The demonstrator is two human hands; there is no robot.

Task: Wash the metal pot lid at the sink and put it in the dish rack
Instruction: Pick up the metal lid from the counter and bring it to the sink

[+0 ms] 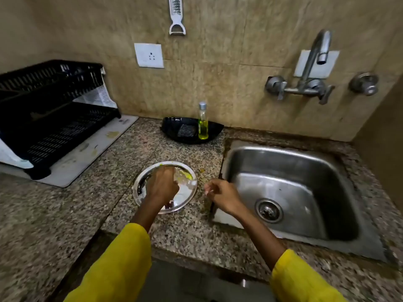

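The round metal pot lid (185,188) lies flat on the granite counter, left of the steel sink (290,171), with yellow-green smears near its far edge. My left hand (162,185) rests over the lid's middle, fingers curled down on it; whether it grips a knob underneath is hidden. My right hand (222,196) hovers just right of the lid, at the sink's left rim, fingers loosely curled and holding nothing. The black two-tier dish rack (50,118) stands at the far left on a white mat.
A black tray (172,129) against the wall holds a scrub pad (186,130) and a bottle of yellow-green dish liquid (203,123). The wall tap (314,62) hangs above the sink's far side. A grater and a socket are on the wall.
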